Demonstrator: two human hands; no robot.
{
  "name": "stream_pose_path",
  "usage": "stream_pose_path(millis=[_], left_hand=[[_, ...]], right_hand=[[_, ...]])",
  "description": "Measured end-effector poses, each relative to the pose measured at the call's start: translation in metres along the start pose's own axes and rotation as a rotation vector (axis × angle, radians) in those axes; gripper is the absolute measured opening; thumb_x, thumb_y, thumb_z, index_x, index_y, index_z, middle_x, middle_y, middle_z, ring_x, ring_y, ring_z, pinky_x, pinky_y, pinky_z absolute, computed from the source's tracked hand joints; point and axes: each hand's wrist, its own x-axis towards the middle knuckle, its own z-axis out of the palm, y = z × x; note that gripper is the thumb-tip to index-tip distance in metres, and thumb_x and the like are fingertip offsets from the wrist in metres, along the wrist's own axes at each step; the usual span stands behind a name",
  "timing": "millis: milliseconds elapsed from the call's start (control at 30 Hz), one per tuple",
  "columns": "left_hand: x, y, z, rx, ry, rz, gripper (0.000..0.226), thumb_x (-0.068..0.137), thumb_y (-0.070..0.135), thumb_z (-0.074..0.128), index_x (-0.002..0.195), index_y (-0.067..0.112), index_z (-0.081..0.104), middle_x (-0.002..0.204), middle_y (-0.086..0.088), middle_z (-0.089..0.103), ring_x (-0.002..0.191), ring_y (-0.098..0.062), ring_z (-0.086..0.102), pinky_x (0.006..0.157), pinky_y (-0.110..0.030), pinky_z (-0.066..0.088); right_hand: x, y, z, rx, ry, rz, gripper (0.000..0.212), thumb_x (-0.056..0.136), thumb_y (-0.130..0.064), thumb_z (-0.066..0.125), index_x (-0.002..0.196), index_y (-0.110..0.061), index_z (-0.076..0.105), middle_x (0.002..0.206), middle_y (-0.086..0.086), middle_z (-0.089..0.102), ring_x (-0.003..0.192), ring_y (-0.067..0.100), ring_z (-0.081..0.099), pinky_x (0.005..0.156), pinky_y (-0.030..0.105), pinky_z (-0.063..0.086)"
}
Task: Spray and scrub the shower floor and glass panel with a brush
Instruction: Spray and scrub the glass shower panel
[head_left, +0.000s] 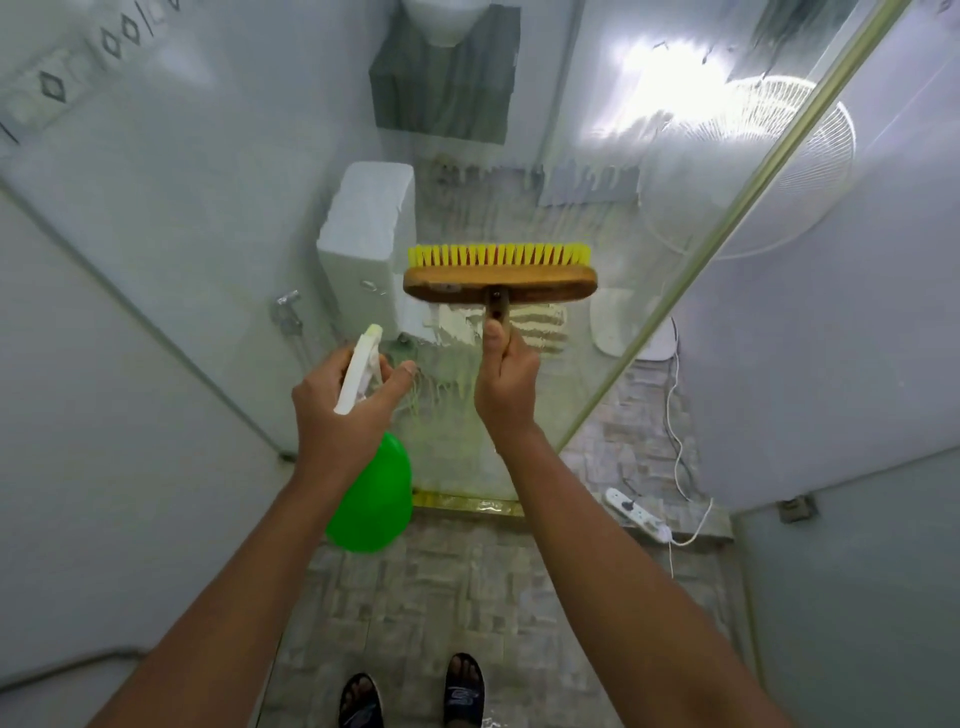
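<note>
Brush clenched by handle in right hand, yellow bristles against streaked glass panel at 12 o'clock; green spray bottle gripped in left hand (finger on trigger), 9 o'clock of brush hand.

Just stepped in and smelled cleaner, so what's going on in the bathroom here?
A person is cleaning the glass panel of the shower. The right hand holds a wooden brush by its handle, yellow bristles up against the glass. The left hand grips a green spray bottle, its white nozzle aimed at the panel. Greenish cleaner streaks run down the glass below the brush. The person stands in sandals on the tiled floor.
</note>
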Motion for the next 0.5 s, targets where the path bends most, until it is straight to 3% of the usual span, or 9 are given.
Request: stream_pose_path(millis=[133, 267, 367, 500], left_hand=[[-0.002, -0.004, -0.004, -0.010, 0.024, -0.023, 0.035, 0.079, 0.050, 0.083, 0.083, 0.018, 0.069, 0.071, 0.003, 0.065, 0.070, -0.035, 0.069, 0.063, -0.056, 0.062], [-0.007, -0.017, -0.012, 0.026, 0.023, -0.040, 0.027, 0.082, 0.041, 0.084, 0.083, 0.018, 0.069, 0.072, -0.002, 0.069, 0.065, -0.034, 0.068, 0.061, -0.053, 0.060], [-0.011, -0.028, -0.021, 0.055, 0.039, -0.046, 0.026, 0.083, 0.039, 0.083, 0.082, 0.017, 0.069, 0.072, -0.002, 0.069, 0.062, -0.027, 0.067, 0.061, -0.044, 0.060], [-0.014, -0.038, -0.030, 0.107, 0.057, -0.100, 0.035, 0.086, 0.037, 0.082, 0.066, 0.013, 0.065, 0.056, -0.006, 0.060, 0.052, -0.027, 0.057, 0.054, -0.039, 0.052]], right_hand=[[-0.046, 0.058, 0.012, -0.175, -0.185, 0.180, 0.041, 0.101, -0.051, 0.040, 0.088, -0.018, 0.060, 0.056, -0.009, 0.045, 0.051, 0.005, 0.044, 0.049, 0.027, 0.034], [-0.079, 0.090, 0.024, -0.327, -0.253, 0.349, 0.056, 0.096, -0.065, 0.034, 0.085, -0.016, 0.061, 0.064, -0.005, 0.056, 0.059, 0.011, 0.055, 0.053, 0.029, 0.037], [-0.076, 0.077, 0.027, -0.367, -0.262, 0.332, 0.054, 0.098, -0.062, 0.035, 0.084, -0.016, 0.059, 0.065, -0.005, 0.056, 0.063, 0.016, 0.058, 0.055, 0.028, 0.034], [-0.048, 0.025, 0.032, -0.229, -0.192, 0.201, 0.038, 0.102, -0.049, 0.040, 0.081, -0.020, 0.053, 0.058, -0.010, 0.045, 0.052, 0.002, 0.047, 0.050, 0.023, 0.031]])
